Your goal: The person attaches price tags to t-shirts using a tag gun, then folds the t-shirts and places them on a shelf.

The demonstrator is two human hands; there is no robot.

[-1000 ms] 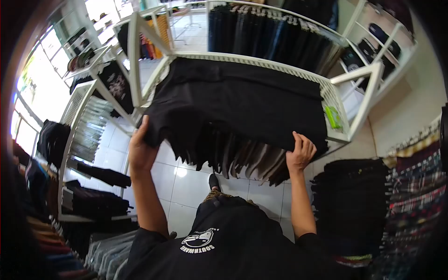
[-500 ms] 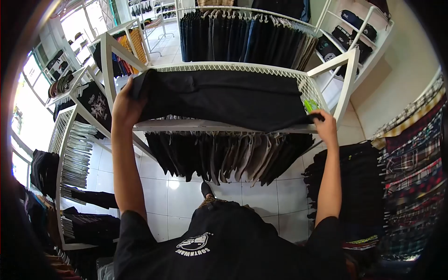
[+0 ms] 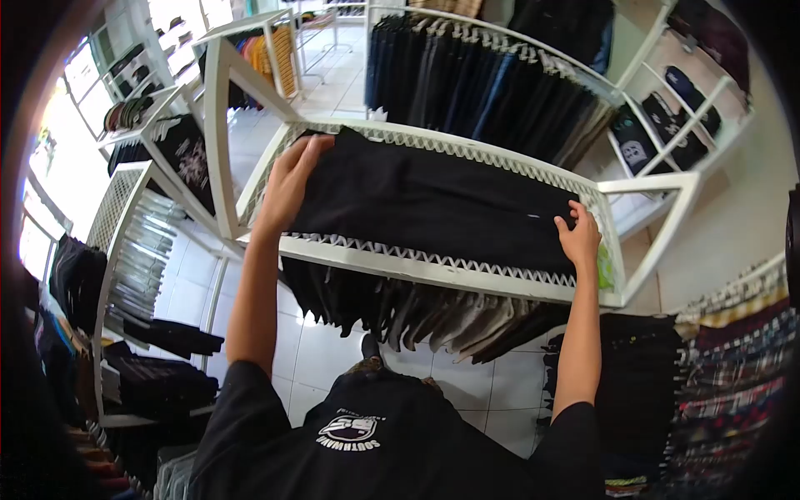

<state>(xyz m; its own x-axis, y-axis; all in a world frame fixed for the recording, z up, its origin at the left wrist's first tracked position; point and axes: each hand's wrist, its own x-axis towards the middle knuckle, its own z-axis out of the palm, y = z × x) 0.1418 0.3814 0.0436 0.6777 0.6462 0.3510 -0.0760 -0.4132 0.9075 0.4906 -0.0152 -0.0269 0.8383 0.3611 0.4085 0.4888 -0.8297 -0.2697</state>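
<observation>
A black garment (image 3: 442,200), long and flat like folded trousers, lies across the mesh top of a white metal rack (image 3: 433,279). My left hand (image 3: 287,183) rests over its left end, fingers stretched out along the cloth. At the right end, my right hand (image 3: 579,237) touches or hovers just above the fabric, with thumb and fingers apart and slightly bent. A small pale mark (image 3: 533,216) shows on the cloth near that hand. Something bright green (image 3: 606,265) sits on the mesh beside my right wrist.
Dark and grey garments (image 3: 433,321) hang beneath the rack. Beyond it stands a rail of hanging trousers (image 3: 467,83). Caps (image 3: 637,150) fill a shelf at the right back. Plaid shirts (image 3: 733,383) hang at the right. A rack with clear hangers (image 3: 146,258) stands on the left.
The garment, earlier lifted at its ends and gripped by both hands, now lies flatter on the mesh. My fingers have loosened. The view has turned, so the rack appears tilted.
</observation>
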